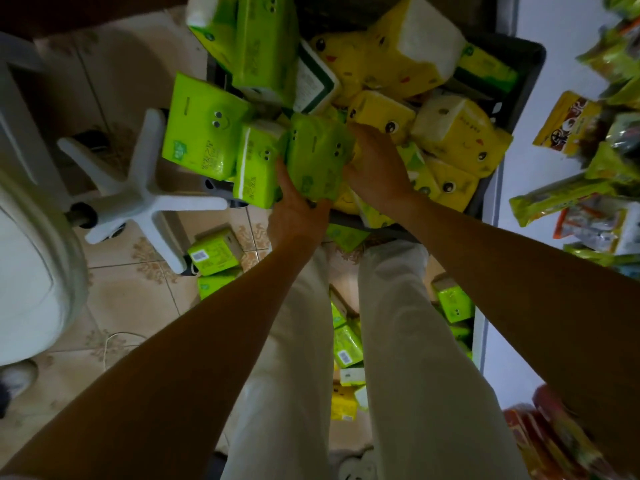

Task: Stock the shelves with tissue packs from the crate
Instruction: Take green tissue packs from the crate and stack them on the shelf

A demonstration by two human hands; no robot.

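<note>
A dark crate [530, 64] in front of me is heaped with green and yellow tissue packs, each printed with cartoon eyes. My left hand [298, 209] grips a green tissue pack [317, 157] from below at the crate's near left side. On the pack's right edge lies my right hand [377, 164], its fingers curled round it. Yellow packs [381, 114] fill the crate's right half, while more green packs [204, 129] lean over its left rim.
A white office-chair base [138, 199] stands on the tiled floor at left. Loose green packs [214, 252] lie on the floor by my legs. A white shelf [568, 98] at right carries snack bags [566, 121]. More packs [453, 303] sit low beside my right leg.
</note>
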